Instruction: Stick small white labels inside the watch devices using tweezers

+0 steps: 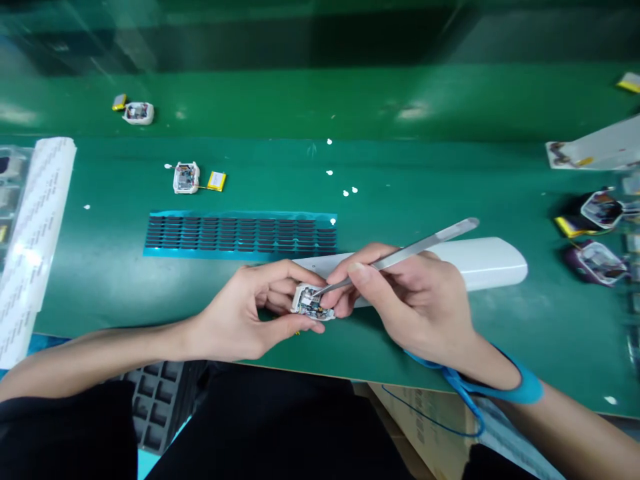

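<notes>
Pinched between thumb and fingers, my left hand [245, 313] has a narrow grip on a small white open casing [311, 302], its circuit board facing up, just above the near edge of the green desk [125, 280]. My right hand [410, 300] has its grip closed on metal tweezers [400, 253], whose tips touch the board inside the casing while the shaft slants off toward two o'clock. A blue wrist strap [525, 387] circles that wrist, its cord trailing toward six o'clock.

From the head view, taking the casing as centre: at eleven o'clock, near, lies a blue sheet [240, 235] lined with rows of dark strips. Farther out the same way sits another open casing [186, 177] with a yellow battery [217, 181] just beside it. A long white strip [480, 263] lies at three o'clock, partly under my right hand. At nine o'clock, well apart, a white perforated roll [35, 233] slants across the desk.
</notes>
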`<state>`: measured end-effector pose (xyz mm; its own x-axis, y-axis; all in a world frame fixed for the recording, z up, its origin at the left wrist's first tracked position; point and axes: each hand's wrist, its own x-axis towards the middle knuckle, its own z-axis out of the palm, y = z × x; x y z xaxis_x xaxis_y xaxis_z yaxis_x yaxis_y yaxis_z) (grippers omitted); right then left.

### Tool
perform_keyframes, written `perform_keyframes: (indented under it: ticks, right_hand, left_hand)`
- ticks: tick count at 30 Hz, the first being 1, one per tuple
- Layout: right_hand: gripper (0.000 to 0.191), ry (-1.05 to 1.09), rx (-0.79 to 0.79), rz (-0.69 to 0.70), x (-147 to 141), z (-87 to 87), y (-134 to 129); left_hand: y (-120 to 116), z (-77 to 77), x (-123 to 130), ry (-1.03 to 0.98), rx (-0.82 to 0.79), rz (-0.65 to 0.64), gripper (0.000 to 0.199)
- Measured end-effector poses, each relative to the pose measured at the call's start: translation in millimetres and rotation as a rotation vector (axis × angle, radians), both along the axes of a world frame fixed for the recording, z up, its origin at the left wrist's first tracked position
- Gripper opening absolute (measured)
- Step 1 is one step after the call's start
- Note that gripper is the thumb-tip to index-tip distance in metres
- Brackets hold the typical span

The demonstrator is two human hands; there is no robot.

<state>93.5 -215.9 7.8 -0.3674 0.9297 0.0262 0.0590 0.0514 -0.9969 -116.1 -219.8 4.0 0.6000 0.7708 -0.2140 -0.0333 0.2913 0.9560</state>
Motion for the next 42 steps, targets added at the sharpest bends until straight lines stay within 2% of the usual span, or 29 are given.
perform_keyframes:
  ticks: [6, 15, 18, 22, 25, 28, 30, 32, 36, 39, 42]
  right_hand:
    - [0.027, 0.001, -0.02, -0.004, 0, 3.1, 0]
    - [0.024, -0.043, 0.073, 0.006, 0, 2.9, 0]
    - [0.022, -0.097, 0.151, 0.014, 0, 2.2, -1]
    - [0.019, -0.198, 0.345, 0.065, 3, 3.1, -3]
    - [0.023, -0.209, 0.484, -0.002, 11, 4.9, 0]
    - [0.018, -0.384, 0.56, -0.195, 19, 4.0, 11]
    - [0.013, -0.548, 0.54, -0.21, 21, 0.4, 18]
    - [0.013, -0.595, 0.501, -0.17, 21, -4.5, 24]
    - [0.016, -0.537, 0.449, -0.202, 19, -11.4, 28]
    - [0.018, -0.515, 0.41, -0.232, 19, -12.8, 28]
    - [0.017, -0.531, 0.397, -0.223, 20, -15.0, 30]
  left_hand:
    - [-4, 0.3, 0, -0.016, -0.01, 0.017, 0.03]
    - [-7, 1.4, 1, -0.027, 0.004, 0.02, 0.031]
    - [-6, 2.3, 1, 0.002, 0.023, 0.02, 0.024]
    - [-5, 1.0, -1, 0.092, 0.059, 0.039, 0.009]
    - [-1, -1.9, -3, 0.148, 0.22, 0.034, 0.012]
    - [6, -6.3, -6, 0.19, 0.594, 0.035, 0.021]
    - [11, -10.3, -6, 0.217, 0.819, 0.04, 0.022]
    - [17, -14.8, -5, 0.262, 0.956, 0.052, 0.019]
    - [24, -22.1, -3, 0.412, 1.076, -0.023, 0.011]
    - [28, -24.9, -3, 0.51, 1.084, -0.126, 0.011]
    - [29, -25.6, -3, 0.564, 1.085, -0.173, 0.014]
